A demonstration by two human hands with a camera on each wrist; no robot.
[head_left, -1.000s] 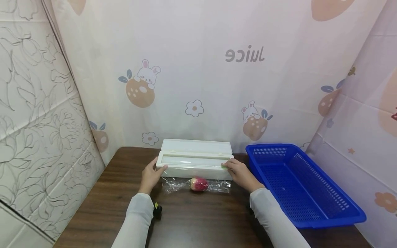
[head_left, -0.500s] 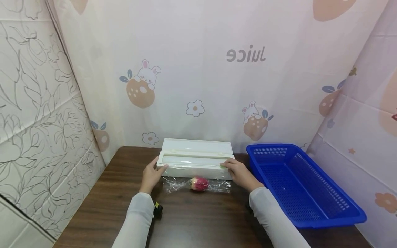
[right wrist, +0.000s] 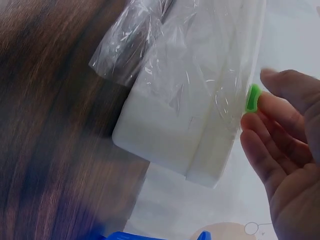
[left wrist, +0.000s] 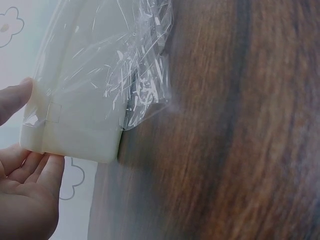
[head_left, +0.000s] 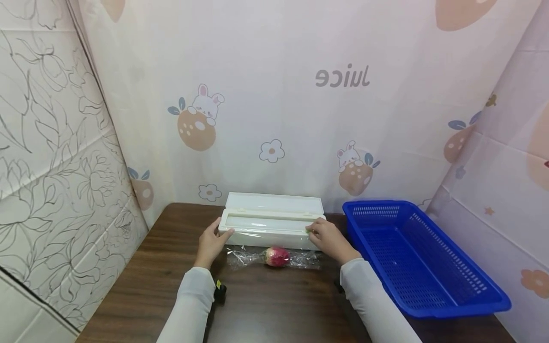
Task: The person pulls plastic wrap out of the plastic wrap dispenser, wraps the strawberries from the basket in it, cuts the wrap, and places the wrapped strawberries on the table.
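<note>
A white cling film dispenser (head_left: pixel 266 238) with its lid raised stands at the back of the table. My left hand (head_left: pixel 211 245) grips its left end, thumb on the front edge and fingers round the end. At the right end my right hand (head_left: pixel 330 239) pinches the green slide cutter (right wrist: pixel 253 98) on the dispenser's edge, thumb above and fingers curled beside it. Clear cling film (left wrist: pixel 145 75) hangs down the dispenser's front face. Just before it lies a red-and-yellow fruit (head_left: pixel 277 256) wrapped in the film, whose crumpled ends spread to both sides.
A blue plastic basket (head_left: pixel 371 255) with perforated walls stands on the right of the brown wooden table (head_left: pixel 266 305). A printed curtain (head_left: pixel 274 95) hangs right behind the dispenser. Wrist cameras sit under both sleeves.
My right hand has shifted slightly left along the dispenser with the green slide cutter. The left hand keeps its grip, and the head view has moved a little.
</note>
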